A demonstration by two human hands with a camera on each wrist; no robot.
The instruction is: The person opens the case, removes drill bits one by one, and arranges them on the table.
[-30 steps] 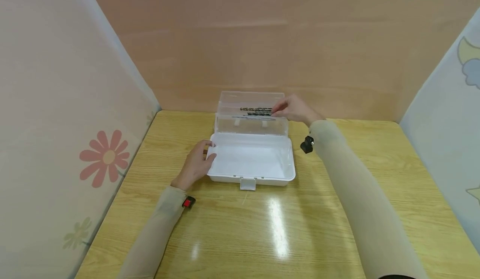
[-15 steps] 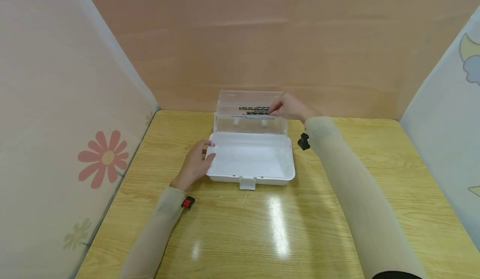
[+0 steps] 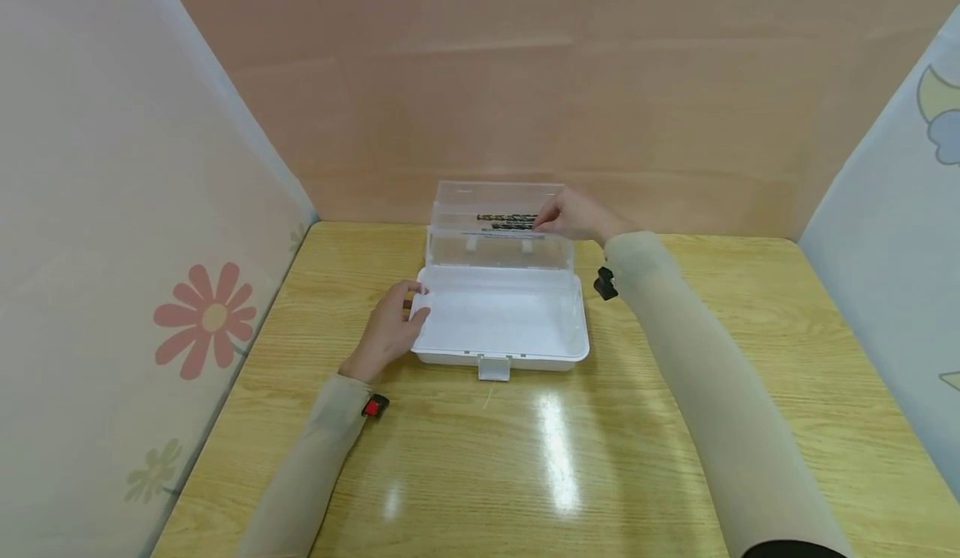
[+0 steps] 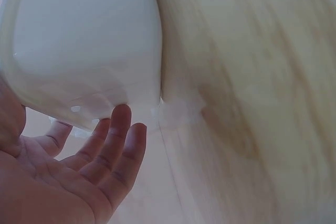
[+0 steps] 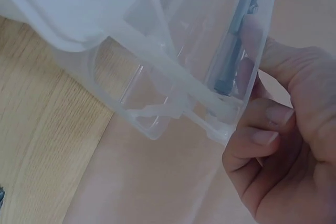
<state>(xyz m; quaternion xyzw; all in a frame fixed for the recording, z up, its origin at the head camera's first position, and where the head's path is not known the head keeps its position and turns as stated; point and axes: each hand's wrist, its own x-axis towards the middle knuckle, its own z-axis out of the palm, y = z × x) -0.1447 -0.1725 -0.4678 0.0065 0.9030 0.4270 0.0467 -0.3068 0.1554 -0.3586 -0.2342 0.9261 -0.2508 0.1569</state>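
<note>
A white plastic storage box [image 3: 498,325] sits on the table, its translucent lid [image 3: 498,254] swung back on the far side. Several dark spiral drill bits [image 3: 506,217] lie lengthwise in the lid's compartment. My right hand [image 3: 576,213] reaches into the compartment's right end, and in the right wrist view its thumb and index finger pinch the drill bits [image 5: 233,51] seen through the clear wall. At the box's left end, my left hand [image 3: 386,329] holds the rim, thumb over the edge. The left wrist view shows its other fingers against the outer wall.
A front latch [image 3: 494,368] hangs down from the box. The wood-grain table [image 3: 450,466] meets a tan back panel [image 3: 495,83] just beyond the lid. Patterned panels stand left [image 3: 90,208] and right [image 3: 900,250].
My right hand has shifted slightly left along the lid compartment. The drill bits lie in about the same place in the lid, and my left hand keeps its hold on the box.
</note>
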